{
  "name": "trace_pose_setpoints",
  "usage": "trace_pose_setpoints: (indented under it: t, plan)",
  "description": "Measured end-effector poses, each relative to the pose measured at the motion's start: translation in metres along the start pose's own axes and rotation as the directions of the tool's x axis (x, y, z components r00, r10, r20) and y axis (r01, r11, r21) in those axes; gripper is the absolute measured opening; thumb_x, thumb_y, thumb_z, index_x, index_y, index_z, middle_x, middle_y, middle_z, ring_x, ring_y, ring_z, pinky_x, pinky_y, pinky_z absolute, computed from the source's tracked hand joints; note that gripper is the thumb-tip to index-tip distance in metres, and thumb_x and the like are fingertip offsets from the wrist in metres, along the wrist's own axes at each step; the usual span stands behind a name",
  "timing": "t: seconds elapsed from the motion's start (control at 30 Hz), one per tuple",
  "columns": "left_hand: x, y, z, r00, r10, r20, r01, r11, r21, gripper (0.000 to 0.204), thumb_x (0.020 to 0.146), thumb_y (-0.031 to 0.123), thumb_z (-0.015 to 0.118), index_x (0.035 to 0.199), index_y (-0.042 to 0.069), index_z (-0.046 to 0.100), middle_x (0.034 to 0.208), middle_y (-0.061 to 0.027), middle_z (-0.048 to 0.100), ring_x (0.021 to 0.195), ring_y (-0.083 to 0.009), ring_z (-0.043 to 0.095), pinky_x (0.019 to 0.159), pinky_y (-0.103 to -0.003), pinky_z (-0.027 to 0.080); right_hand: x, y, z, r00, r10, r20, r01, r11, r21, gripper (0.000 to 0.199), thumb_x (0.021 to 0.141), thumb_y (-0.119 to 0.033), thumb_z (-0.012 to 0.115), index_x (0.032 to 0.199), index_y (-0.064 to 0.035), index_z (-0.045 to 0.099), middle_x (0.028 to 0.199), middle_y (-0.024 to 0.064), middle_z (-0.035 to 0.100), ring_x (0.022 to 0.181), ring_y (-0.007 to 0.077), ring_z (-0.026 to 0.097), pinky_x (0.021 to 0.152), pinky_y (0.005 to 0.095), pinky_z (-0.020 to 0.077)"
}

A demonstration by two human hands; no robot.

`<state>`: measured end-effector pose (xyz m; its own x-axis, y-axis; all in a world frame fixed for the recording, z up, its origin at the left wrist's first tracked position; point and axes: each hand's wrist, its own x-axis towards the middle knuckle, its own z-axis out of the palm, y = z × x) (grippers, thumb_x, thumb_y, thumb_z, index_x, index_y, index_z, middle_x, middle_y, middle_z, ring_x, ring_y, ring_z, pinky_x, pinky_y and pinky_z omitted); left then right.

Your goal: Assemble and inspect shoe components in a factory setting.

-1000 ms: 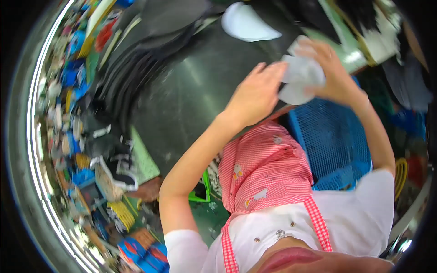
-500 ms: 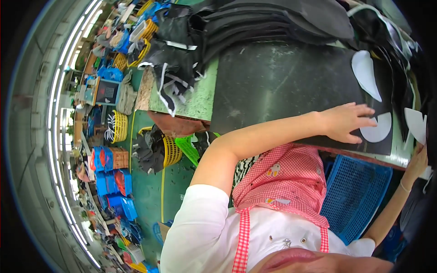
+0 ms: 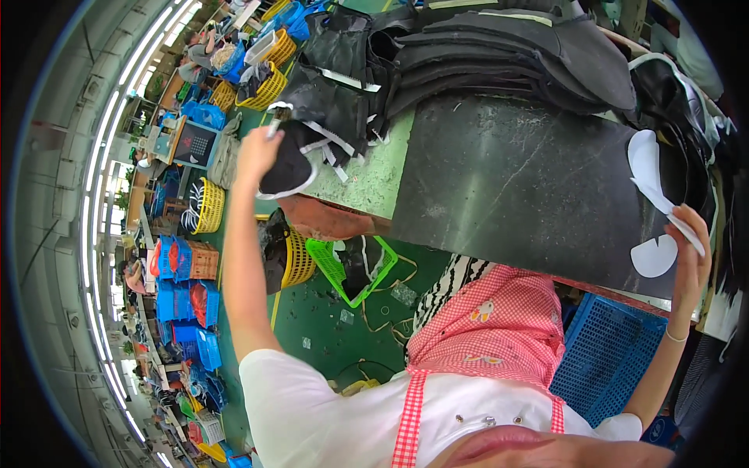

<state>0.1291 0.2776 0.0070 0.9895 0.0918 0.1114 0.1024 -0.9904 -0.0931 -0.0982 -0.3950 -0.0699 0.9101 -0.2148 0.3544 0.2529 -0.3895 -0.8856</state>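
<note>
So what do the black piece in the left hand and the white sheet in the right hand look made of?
The black piece looks like soft fabric or foam, matte, edged with white trim, drooping from the left hand. The white sheet in the right hand looks like thin paper or card, flat, cleanly cut.

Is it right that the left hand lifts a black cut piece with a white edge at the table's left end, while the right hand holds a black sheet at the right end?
Not quite. In the head view the right hand holds a white sheet, not a black one. The left hand does lift the black cut piece with a white edge at the left end of the table.
</note>
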Motion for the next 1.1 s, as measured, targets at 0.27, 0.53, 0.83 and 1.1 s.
trace_pose_setpoints:
  t: [0.27,0.53,0.83,1.1]
  plan:
    - [-0.021,0.046,-0.114,0.974,0.125,-0.19,-0.127,-0.393,-0.911,0.038,0.094,0.023,0.052,0.121,-0.002,0.06,0.118,-0.0144,0.065,0.107,-0.0271,0.063,0.098,-0.039,0.048,0.024,-0.014,0.049,0.994,0.101,0.03,-0.105,0.976,0.192,0.053,0.088,-0.018,0.061,0.137,-0.0044,0.048,0.13,0.01,0.054,0.121,0.0187,0.052,0.104,0.0265,0.0377]
    - [0.054,0.188,-0.094,0.234,0.491,-0.839,-0.083,-0.85,-0.521,0.037,0.102,0.037,0.036,0.127,0.017,0.053,0.129,0.0026,0.057,0.146,-0.0216,0.02,0.112,-0.069,0.005,0.032,-0.006,0.061,0.947,0.319,0.033,-0.266,0.721,0.639,0.044,0.095,-0.014,0.059,0.137,-0.0023,0.049,0.121,0.0079,0.06,0.106,0.0118,0.059,0.084,0.0243,0.0501]
    - [-0.007,0.164,0.052,0.81,0.565,0.156,-0.136,0.44,-0.887,0.04,0.085,0.027,0.072,0.113,0.002,0.061,0.109,-0.0078,0.065,0.108,-0.0188,0.06,0.097,-0.031,0.042,0.018,0.012,0.031,0.933,0.354,0.068,-0.233,0.45,0.862,0.024,0.1,-0.019,0.052,0.115,-0.0011,0.055,0.079,0.002,0.045,0.062,0.0074,0.031,0.052,0.0227,0.0292]
    - [-0.087,0.092,0.171,0.956,0.257,-0.141,-0.293,0.867,-0.404,0.075,0.087,0.036,0.064,0.146,0.005,0.031,0.154,-0.0219,0.025,0.144,-0.0382,0.018,0.114,-0.055,0.016,0.017,0.023,0.058,0.879,0.398,0.262,-0.45,0.516,0.729,0.02,0.098,-0.025,0.056,0.1,-0.0057,0.055,0.076,-0.0004,0.043,0.06,0.0063,0.035,0.051,0.0217,0.0294]
